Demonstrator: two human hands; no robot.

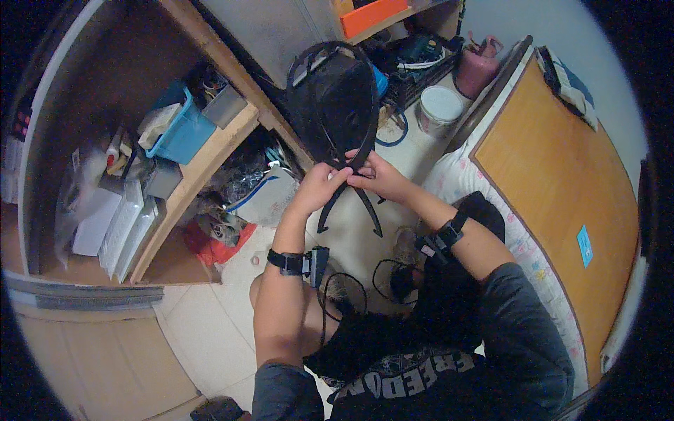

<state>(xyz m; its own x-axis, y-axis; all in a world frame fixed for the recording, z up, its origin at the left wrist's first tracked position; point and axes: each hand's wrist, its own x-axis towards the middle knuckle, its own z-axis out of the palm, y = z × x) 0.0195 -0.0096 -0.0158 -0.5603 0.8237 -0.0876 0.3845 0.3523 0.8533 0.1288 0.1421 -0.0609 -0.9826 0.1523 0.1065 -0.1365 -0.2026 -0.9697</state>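
Before me stands a black oval thing [335,105] with a looped rim; below its narrow end, thin dark legs spread apart and end in small hooks. I cannot tell its exact kind. My left hand [321,186] pinches the narrow part where the legs cross, thumb on top. My right hand [381,177] closes on the same spot from the other side, its fingertips close to the left thumb. The hands partly hide the crossing point. Each forearm wears a black strap with a small device, the left strap [286,263] and the right strap [442,240].
At left, a wooden shelf [210,144] holds a blue basket [186,130] and papers. A red bag [217,242] lies below it. Beyond are a white bucket [441,109], a pink jug [479,67] and a black crate [421,84]. A wooden board [562,175] lies along the right.
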